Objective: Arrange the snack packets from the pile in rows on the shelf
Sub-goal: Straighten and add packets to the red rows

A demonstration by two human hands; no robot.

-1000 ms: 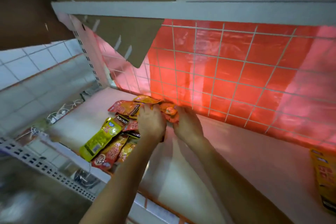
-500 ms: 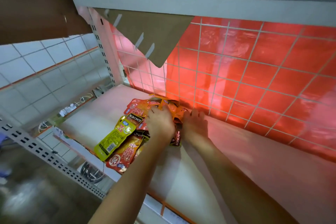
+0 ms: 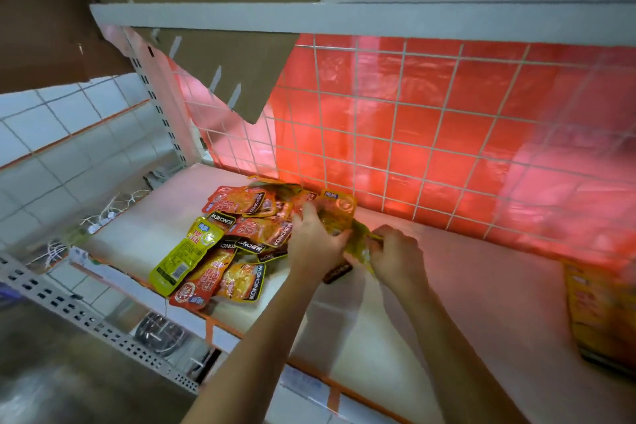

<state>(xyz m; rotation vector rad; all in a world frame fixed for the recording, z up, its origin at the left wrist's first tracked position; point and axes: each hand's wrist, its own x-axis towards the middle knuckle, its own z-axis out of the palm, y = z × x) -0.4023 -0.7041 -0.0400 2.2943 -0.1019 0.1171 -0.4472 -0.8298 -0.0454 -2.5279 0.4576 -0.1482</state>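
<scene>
A pile of snack packets point(image 3: 237, 237), red, orange and yellow-green with black KONCHEW bands, lies at the left of the white shelf point(image 3: 447, 286). My left hand point(image 3: 315, 244) rests over the pile's right edge, fingers curled around a blurred yellow-green packet point(image 3: 351, 234). My right hand point(image 3: 395, 256) grips the same packet's right end, just off the pile. An orange packet point(image 3: 339, 203) stands behind the hands against the back grid.
A white wire grid with red sheeting point(image 3: 430, 134) backs the shelf. An upper shelf point(image 3: 344, 19) hangs overhead with a cardboard flap point(image 3: 234, 65) drooping down. Orange-yellow packets point(image 3: 602, 313) lie at the shelf's right edge. A perforated rail point(image 3: 86, 317) and tiled wall are to the left.
Both hands have drawn back from the pile toward the right, and a yellow-green packet is now held between them. The camera has shifted, showing more of the right side of the shelf.
</scene>
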